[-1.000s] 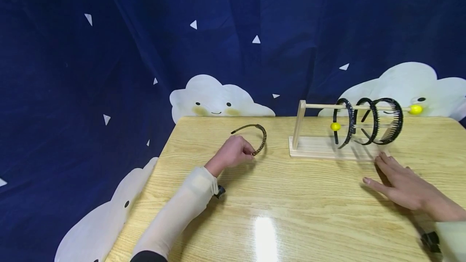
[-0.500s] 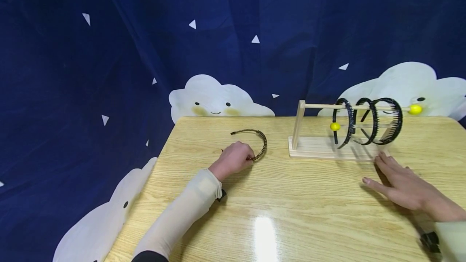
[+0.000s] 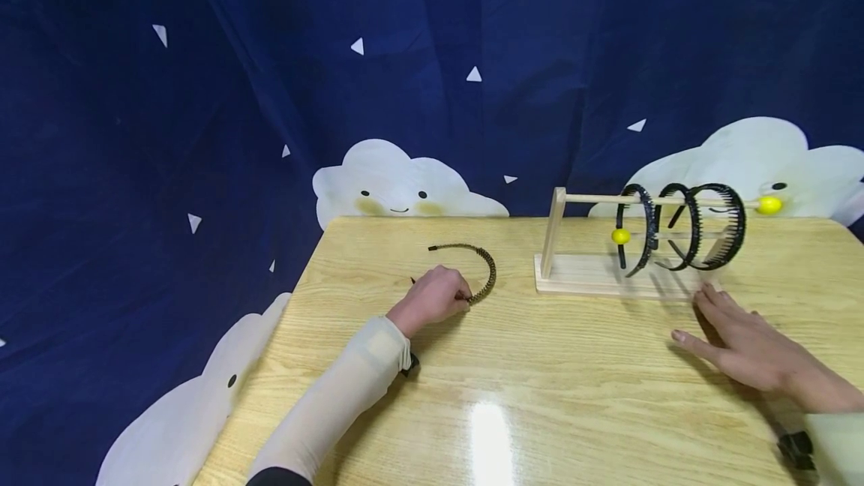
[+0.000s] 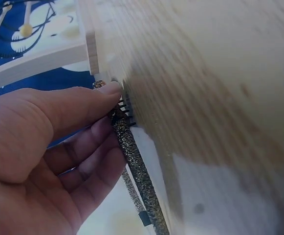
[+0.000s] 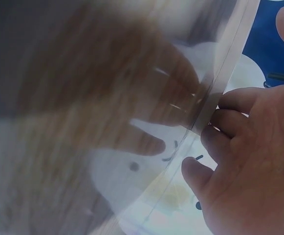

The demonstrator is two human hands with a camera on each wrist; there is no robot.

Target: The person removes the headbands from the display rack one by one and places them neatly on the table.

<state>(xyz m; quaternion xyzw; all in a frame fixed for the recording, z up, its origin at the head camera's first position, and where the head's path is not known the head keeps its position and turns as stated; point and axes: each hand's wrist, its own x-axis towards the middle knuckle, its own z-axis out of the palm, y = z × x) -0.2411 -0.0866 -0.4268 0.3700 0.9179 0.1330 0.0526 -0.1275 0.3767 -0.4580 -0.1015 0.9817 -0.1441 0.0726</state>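
Observation:
My left hand [image 3: 435, 298] pinches a thin brown-gold headband [image 3: 491, 270] by its near side, low over the left half of the table. In the left wrist view, thumb and fingers close on the glittery band [image 4: 138, 169], which has small dark teeth on its inner side. The palm hides part of the near arm. To the right, a wooden headband stand [image 3: 583, 276] bears several black headbands [image 3: 651, 235] on its rods. My right hand [image 3: 749, 343] lies with fingers spread, fingertips right at the front right corner of the stand's base.
Yellow knobs [image 3: 769, 205] cap the stand's rods. The stand's left post [image 3: 553, 235] rises between the rack and the left hand. A dark blue curtain [image 3: 418, 81] with white clouds hangs right behind the table [image 3: 574, 396].
The left hand has shifted slightly right and nearer, and the brown-gold headband has tilted down toward the table. Its other end now shows left of the hand. The right hand stays put.

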